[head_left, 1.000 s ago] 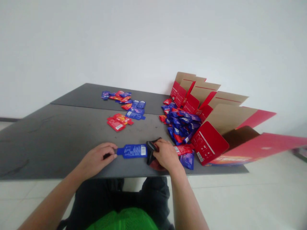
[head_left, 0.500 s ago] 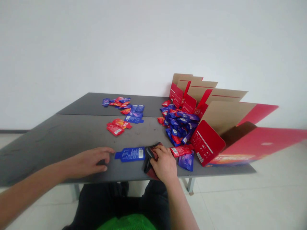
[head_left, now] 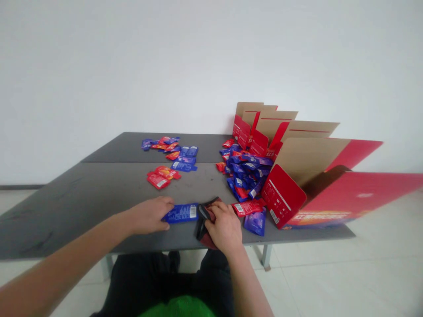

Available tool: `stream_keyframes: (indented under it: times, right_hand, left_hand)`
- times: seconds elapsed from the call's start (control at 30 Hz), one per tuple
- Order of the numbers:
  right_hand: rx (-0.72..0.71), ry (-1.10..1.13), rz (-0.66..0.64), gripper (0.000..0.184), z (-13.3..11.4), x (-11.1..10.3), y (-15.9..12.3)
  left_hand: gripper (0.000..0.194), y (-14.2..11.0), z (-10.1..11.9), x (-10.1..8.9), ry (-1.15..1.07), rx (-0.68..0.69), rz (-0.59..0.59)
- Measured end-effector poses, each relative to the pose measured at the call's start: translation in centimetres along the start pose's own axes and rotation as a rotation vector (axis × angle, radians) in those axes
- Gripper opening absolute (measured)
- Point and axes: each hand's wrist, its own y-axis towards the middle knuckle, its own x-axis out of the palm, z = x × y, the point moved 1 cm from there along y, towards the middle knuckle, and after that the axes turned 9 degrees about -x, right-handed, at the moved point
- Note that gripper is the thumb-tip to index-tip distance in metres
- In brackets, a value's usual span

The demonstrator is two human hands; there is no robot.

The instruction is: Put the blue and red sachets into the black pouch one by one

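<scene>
My left hand (head_left: pixel 152 215) is on the left end of a flat blue packet (head_left: pixel 183 213), its thumb and fingers closing around that edge. The packet lies on the table with a white barcode label facing up. Its other end meets a black and dark-red object (head_left: pixel 205 233) whose kind I cannot make out. My right hand (head_left: pixel 227 226) is wrapped over that object from the right and hides much of it. Just beyond my right hand lie a red packet (head_left: pixel 247 207) and a purple-blue packet (head_left: pixel 255 223).
Open red cardboard boxes (head_left: pixel 286 193) stand in a row along the right. Beside them is a heap of blue and red packets (head_left: pixel 246 169). Two red packets (head_left: pixel 161 177) and a loose group of blue and red packets (head_left: pixel 168 145) lie farther left on the dark table (head_left: pixel 99 189).
My left hand has moved right and closed over the end of the blue packet, which it was short of before. My right hand stays on the black and dark-red object.
</scene>
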Motion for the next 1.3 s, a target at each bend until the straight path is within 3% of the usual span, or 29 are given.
stream_keyframes:
  times: [0.07,0.27,0.53,0.73,0.9,1.13,1.3]
  right_hand:
    - [0.002,0.004,0.003,0.021,0.0,0.0,0.0]
    - [0.012,0.006,-0.005,0.024,0.0,0.0,0.0]
    - [0.02,0.013,0.002,0.024,-0.1,-0.1,0.0]
    - [0.026,0.035,0.008,0.024,-0.3,-0.2,0.0]
    - [0.016,0.042,0.026,0.022,-0.3,-0.2,0.0]
    - [0.035,0.042,0.028,0.026,-0.2,0.1,-0.2]
    - [0.041,0.053,0.023,0.028,-0.2,0.1,0.0]
  left_hand:
    - [0.048,-0.7,0.0,0.7,0.024,0.003,-0.035]
    - [0.049,-1.2,-1.3,1.9,0.0,0.037,0.052]
    - [0.032,1.6,-1.5,-0.3,0.052,0.124,-0.04]
    - [0.025,3.2,-2.8,-1.7,-0.109,0.198,-0.114]
    - [0.027,4.3,-4.1,-1.8,-0.256,0.092,-0.138]
    - [0.029,6.5,-6.3,-0.1,-0.524,-0.073,-0.198]
    - [0.039,7.3,-7.4,0.8,-0.649,-0.159,-0.14]
